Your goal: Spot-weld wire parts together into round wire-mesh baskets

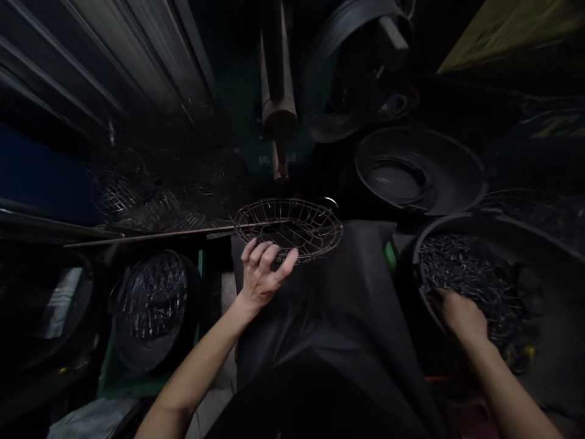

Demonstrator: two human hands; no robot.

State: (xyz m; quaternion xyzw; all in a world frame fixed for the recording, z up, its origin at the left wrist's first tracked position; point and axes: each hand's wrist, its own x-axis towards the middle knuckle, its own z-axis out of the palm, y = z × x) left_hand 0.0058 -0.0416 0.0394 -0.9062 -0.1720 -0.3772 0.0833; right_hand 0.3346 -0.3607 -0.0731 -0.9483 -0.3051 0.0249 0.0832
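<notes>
A round wire basket frame [292, 228] rests on my dark-clad lap in the middle of the view. My left hand [262, 273] grips its near rim, fingers curled over the wire and thumb out to the right. My right hand [459, 314] reaches into a large black tub [543, 241] at the right, which is filled with several small dark metal wire pieces [475, 277]. The fingers lie on the pieces at the tub's near left side; whether they pinch one is hidden in the dark.
Finished wire baskets [132, 198] are piled at the left, and more sit in a round bin [153, 305] at lower left. Another black tub [420, 167] stands behind the right one. A wooden-handled tool [278, 103] hangs ahead.
</notes>
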